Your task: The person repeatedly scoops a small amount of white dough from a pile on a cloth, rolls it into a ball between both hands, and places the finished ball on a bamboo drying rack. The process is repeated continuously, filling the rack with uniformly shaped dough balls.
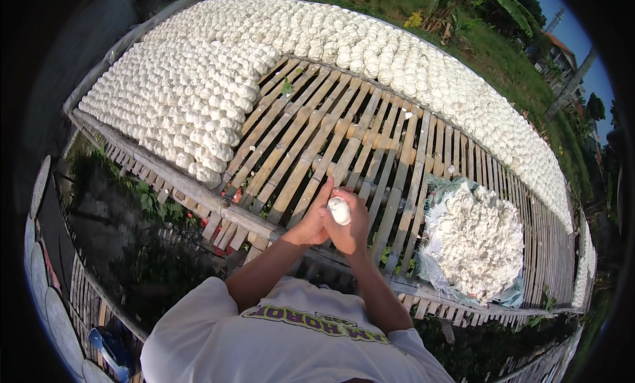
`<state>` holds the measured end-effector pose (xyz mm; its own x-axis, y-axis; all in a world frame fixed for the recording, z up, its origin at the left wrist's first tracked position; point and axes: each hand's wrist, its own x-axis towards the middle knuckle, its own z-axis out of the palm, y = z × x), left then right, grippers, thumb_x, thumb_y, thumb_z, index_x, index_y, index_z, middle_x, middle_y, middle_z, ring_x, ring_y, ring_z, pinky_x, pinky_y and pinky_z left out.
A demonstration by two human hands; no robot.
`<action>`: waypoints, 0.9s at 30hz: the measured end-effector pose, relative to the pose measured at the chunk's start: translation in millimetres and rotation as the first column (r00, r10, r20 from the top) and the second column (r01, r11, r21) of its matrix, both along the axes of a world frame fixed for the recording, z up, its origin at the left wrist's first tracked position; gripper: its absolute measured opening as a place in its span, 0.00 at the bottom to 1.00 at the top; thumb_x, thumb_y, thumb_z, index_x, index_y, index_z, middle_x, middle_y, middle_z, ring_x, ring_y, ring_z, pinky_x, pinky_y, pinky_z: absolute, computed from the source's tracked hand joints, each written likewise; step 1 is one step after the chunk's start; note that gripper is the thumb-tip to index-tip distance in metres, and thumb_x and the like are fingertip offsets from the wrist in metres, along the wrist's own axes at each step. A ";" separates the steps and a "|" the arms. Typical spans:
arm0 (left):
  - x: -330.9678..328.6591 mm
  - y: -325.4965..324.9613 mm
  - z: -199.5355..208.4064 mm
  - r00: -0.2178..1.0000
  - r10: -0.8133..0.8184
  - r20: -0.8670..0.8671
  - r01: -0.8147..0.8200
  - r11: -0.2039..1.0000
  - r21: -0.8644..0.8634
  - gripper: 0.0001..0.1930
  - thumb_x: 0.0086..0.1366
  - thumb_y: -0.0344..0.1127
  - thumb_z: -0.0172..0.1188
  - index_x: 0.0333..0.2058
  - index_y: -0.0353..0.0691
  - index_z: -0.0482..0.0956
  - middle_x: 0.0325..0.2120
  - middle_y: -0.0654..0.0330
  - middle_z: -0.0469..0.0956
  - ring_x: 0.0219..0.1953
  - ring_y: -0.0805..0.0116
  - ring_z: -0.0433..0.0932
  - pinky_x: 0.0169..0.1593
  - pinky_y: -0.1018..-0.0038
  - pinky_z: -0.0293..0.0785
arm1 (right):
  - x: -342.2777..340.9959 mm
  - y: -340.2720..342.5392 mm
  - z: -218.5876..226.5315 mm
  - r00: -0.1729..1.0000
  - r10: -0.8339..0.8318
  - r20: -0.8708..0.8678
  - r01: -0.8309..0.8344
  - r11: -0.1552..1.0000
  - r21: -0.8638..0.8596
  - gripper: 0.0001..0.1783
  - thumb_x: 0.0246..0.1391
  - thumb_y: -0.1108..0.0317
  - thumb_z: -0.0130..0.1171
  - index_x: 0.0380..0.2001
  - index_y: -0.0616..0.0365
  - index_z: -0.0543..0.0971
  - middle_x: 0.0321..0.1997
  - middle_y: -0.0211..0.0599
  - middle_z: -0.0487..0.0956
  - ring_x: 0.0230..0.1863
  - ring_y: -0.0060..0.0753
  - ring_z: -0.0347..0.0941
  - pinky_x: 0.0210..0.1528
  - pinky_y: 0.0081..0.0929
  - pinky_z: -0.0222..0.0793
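Note:
A smooth white lump of dough-like stuff [340,212] shows between my two hands, above the bamboo slat rack [344,141]. My left hand [313,224] is closed against its left side, thumb pointing up. From the right, the fingers of my right hand [355,229] wrap round the lump; its underside is hidden in the palms. To the right of my hands, a big heap of crumbly white stuff [477,241] of similar colour lies on a bluish plastic sack [436,184] on the slats.
Rows of rounded white lumps [178,105] cover the rack's left part. More lumps [423,69] run along its far side. A bamboo rail [251,219] edges the near side. Below left lie a blue object [111,351] and round grey discs [46,297]. Grass [503,72] grows beyond.

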<state>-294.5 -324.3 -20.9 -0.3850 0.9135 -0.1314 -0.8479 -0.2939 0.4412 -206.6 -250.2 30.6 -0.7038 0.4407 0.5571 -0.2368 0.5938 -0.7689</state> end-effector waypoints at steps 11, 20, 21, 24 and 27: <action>-30.8 -22.3 -0.5 0.957 0.172 0.233 -0.194 0.978 0.074 0.32 0.76 0.62 0.46 0.60 0.39 0.75 0.61 0.46 0.78 0.66 0.47 0.74 0.68 0.50 0.72 | -11.9 -20.9 -0.9 0.999 -0.045 0.031 0.039 0.983 0.179 0.43 0.55 0.52 0.74 0.66 0.65 0.70 0.64 0.55 0.74 0.65 0.64 0.71 0.68 0.55 0.65; -60.0 -87.8 -5.3 0.602 0.129 -0.788 -0.707 0.546 -0.450 0.28 0.75 0.48 0.56 0.65 0.37 0.69 0.60 0.56 0.74 0.62 0.59 0.72 0.64 0.66 0.64 | -75.2 23.8 -42.2 0.879 0.430 0.205 0.008 0.418 -0.908 0.26 0.70 0.64 0.61 0.67 0.58 0.69 0.58 0.38 0.79 0.56 0.35 0.79 0.57 0.38 0.79; -69.6 -107.0 -9.2 0.401 -0.025 -0.916 -0.836 0.398 -0.376 0.25 0.71 0.44 0.60 0.62 0.37 0.71 0.58 0.54 0.75 0.60 0.56 0.73 0.61 0.64 0.65 | -84.3 31.9 -47.0 0.868 0.463 0.180 0.033 0.308 -0.951 0.25 0.71 0.63 0.60 0.66 0.56 0.69 0.59 0.40 0.79 0.57 0.40 0.80 0.57 0.47 0.80; -92.3 -151.7 -25.4 -0.141 -0.294 -0.946 -0.941 0.337 0.035 0.22 0.61 0.34 0.66 0.54 0.39 0.76 0.51 0.50 0.77 0.53 0.49 0.75 0.54 0.59 0.68 | -121.3 51.3 -59.9 0.832 0.524 0.183 0.083 0.208 -0.975 0.23 0.70 0.62 0.61 0.63 0.54 0.69 0.58 0.41 0.80 0.55 0.42 0.82 0.53 0.48 0.82; -98.8 -167.4 -43.0 -0.169 -0.346 -0.923 -0.937 0.347 0.041 0.21 0.56 0.32 0.67 0.49 0.40 0.78 0.48 0.51 0.78 0.49 0.47 0.76 0.50 0.57 0.68 | -177.5 62.5 -74.4 0.808 0.506 0.300 0.105 0.378 -0.920 0.23 0.69 0.62 0.64 0.62 0.53 0.70 0.55 0.39 0.81 0.53 0.41 0.83 0.50 0.46 0.83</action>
<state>-393.3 -491.7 -63.9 -0.8311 0.3362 0.4429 0.5535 0.5762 0.6013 -384.2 -187.7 -43.8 -0.8454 0.2422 -0.4761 0.3162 -0.4914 -0.8115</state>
